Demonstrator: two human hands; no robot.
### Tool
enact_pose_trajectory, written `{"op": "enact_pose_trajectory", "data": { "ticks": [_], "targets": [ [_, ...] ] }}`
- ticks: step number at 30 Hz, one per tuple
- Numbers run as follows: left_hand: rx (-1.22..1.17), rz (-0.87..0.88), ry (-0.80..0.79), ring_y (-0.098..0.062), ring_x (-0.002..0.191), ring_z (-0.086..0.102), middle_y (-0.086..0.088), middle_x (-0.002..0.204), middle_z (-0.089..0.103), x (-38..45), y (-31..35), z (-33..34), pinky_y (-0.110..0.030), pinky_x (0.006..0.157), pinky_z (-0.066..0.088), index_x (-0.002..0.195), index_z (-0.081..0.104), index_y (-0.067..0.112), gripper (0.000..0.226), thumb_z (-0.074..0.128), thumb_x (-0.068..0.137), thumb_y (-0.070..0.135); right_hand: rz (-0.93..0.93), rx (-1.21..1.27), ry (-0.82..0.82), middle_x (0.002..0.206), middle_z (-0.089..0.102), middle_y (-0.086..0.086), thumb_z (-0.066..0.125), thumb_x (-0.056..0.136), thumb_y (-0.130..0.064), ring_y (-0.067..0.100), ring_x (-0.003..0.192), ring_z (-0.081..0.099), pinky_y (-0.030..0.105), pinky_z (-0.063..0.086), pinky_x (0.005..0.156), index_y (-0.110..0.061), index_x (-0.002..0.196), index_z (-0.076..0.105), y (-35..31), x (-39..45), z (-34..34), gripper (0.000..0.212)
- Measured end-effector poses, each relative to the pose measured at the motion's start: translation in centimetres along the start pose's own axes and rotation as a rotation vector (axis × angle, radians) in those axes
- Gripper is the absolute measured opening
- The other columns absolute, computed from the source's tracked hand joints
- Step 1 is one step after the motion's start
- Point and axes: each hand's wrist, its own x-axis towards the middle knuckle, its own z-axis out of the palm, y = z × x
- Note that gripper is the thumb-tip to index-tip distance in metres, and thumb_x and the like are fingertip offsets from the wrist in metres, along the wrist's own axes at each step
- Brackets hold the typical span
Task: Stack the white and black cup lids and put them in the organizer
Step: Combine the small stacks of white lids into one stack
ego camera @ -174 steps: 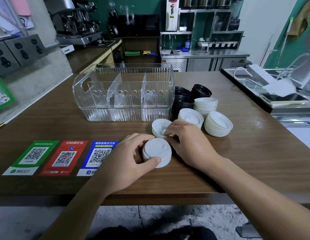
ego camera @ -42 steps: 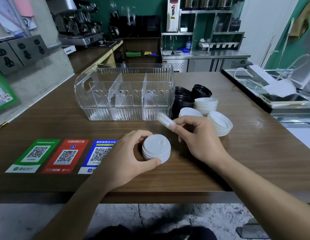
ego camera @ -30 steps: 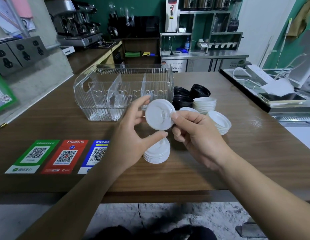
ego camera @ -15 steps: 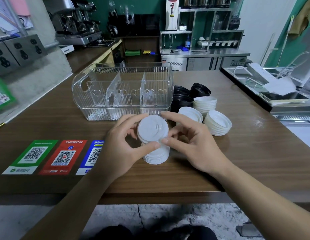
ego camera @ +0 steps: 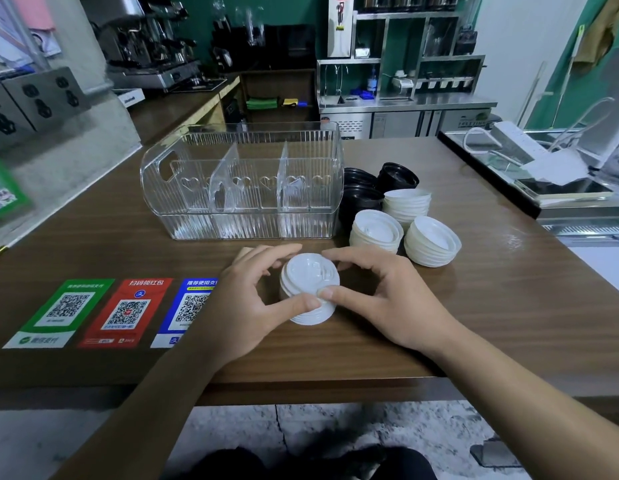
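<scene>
My left hand (ego camera: 247,303) and right hand (ego camera: 392,299) both clasp the white lid stack (ego camera: 309,294) on the table (ego camera: 508,306), fingers curled round its rim from opposite sides; the stack's axis stands upright; the organizer (ego camera: 242,181) lies directly beyond it, away from me, all compartments unfilled; both hands sit equally near, so I judge a two-handed forward lift suitable.

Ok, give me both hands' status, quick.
Left hand: fingers and thumb curled round the white lid stack, gripping it.
Right hand: thumb and fingers pinching the same stack from the other side.
</scene>
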Motion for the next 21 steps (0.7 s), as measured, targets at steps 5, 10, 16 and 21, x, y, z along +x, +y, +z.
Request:
{"op": "enact_pose_trajectory", "data": {
  "ticks": [5,10,16,21],
  "targets": [
    [0.032,-0.016,-0.039,-0.010,0.129,0.063,0.028,0.128,0.072,-0.01,0.16,-0.22,-0.020,0.100,0.046,0.143,0.074,0.039,0.075,0.082,0.082,0.082,0.014,0.012,-0.051,0.129,0.079,-0.020,0.088,0.096,-0.034,0.003,0.126,0.072,0.034,0.055,0.112,-0.028,0.137,0.078,-0.04,0.04,0.03,0.042],
    [0.030,-0.021,-0.050,-0.003,0.121,0.062,0.034,0.126,0.069,-0.09,0.54,-0.34,-0.012,0.093,0.045,0.141,0.076,0.038,0.072,0.082,0.079,0.075,0.008,-0.006,-0.049,0.130,0.078,-0.021,0.088,0.096,-0.037,-0.001,0.127,0.070,0.030,0.055,0.112,-0.029,0.138,0.077,0.03,0.00,0.11,0.045],
    [0.042,-0.036,-0.076,0.004,0.110,0.063,0.041,0.128,0.067,-0.37,0.80,-0.49,-0.011,0.089,0.048,0.138,0.076,0.042,0.070,0.084,0.078,0.076,0.000,-0.035,-0.049,0.129,0.078,-0.022,0.089,0.094,-0.037,-0.004,0.125,0.070,0.026,0.054,0.110,-0.027,0.138,0.077,0.22,0.00,0.23,0.046],
    [0.039,-0.071,-0.078,-0.009,0.098,0.068,0.038,0.127,0.072,-0.82,0.43,-0.71,-0.024,0.087,0.057,0.141,0.073,0.053,0.071,0.083,0.075,0.079,-0.027,-0.061,-0.077,0.134,0.077,-0.018,0.087,0.097,-0.037,0.000,0.129,0.069,0.028,0.053,0.112,-0.022,0.140,0.076,0.49,0.09,0.25,0.047]
  ]
}}
